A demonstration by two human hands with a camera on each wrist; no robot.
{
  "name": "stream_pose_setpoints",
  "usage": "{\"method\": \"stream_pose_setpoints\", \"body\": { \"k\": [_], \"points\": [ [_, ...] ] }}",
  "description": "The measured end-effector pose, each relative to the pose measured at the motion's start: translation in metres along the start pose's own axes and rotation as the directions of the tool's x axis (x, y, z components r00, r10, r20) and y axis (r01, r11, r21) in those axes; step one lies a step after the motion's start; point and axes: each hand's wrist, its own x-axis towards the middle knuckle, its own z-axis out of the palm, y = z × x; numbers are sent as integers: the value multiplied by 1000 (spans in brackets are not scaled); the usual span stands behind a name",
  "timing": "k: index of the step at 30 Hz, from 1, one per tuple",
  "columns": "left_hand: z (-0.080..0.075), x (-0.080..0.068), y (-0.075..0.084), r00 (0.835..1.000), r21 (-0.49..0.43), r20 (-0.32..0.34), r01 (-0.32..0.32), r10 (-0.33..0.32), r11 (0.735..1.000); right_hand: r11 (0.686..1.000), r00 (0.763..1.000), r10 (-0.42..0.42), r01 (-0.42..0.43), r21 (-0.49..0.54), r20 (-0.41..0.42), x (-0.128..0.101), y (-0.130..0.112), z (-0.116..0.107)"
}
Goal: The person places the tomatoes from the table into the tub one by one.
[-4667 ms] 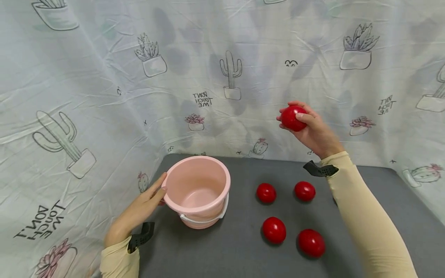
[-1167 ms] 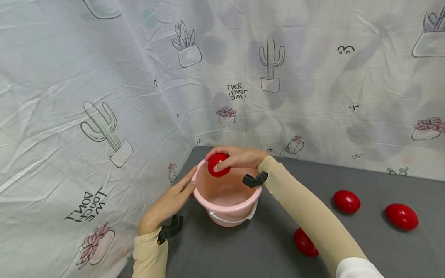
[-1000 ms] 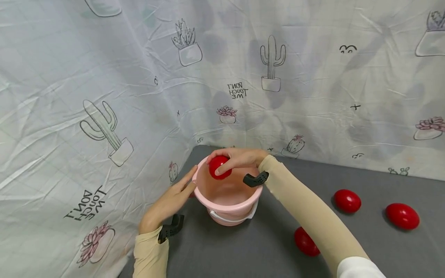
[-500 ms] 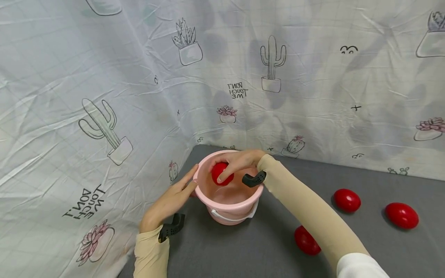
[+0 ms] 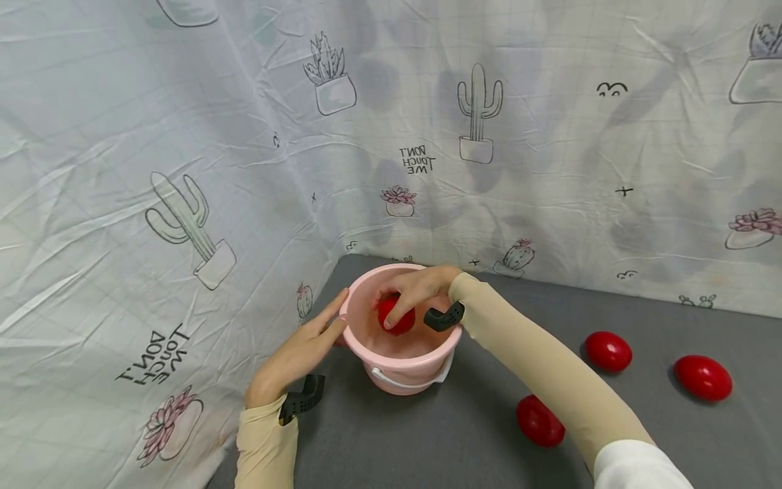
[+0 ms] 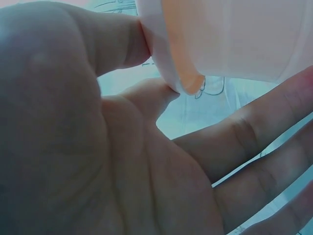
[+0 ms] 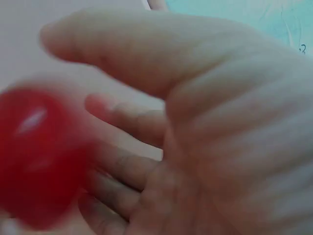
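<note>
A pink bucket (image 5: 403, 365) with a white handle stands on the grey table. My right hand (image 5: 418, 288) reaches down inside it over a glossy red ball (image 5: 400, 320). In the right wrist view the red ball (image 7: 36, 156) is blurred and apart from the thumb, with the fingers spread beside it. My left hand (image 5: 305, 353) steadies the bucket's left side. Its thumb and one fingertip touch the bucket rim (image 6: 168, 58) in the left wrist view, while the other fingers extend straight along the bucket's side.
Three more red balls lie to the right: one ball (image 5: 540, 421) partly behind the right forearm, another ball (image 5: 608, 352) further back, a third ball (image 5: 702, 377) at the far right. A cactus-print curtain (image 5: 550, 149) hangs behind the table and along its left side.
My right hand has brought the red ball from high at the right to the bucket, then lowered it inside; the ball now comes away from the fingers. The left hand stays at the rim.
</note>
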Motion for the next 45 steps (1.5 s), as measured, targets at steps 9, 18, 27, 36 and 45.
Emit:
{"method": "stream_pose_setpoints", "body": {
  "k": [9,18,27,36,45],
  "points": [
    [7,3,4,1000,12,8,9,-9,1000,995,996,-91,91,35,-11,-9,9,0],
    [2,8,6,1000,18,24,-14,13,1000,966,959,-251,240,-94,-130,-27,-3,-7],
    [-16,7,0,999,-11,45,-25,26,1000,946,933,-321,323,-14,-165,-42,-17,-12],
    [-14,3,-6,998,-9,65,-19,20,1000,912,910,-375,396,107,-175,-61,-9,-6],
    [-17,-1,-11,998,0,47,-50,49,999,874,860,-410,466,137,-304,-118,20,-9]
  ]
}}
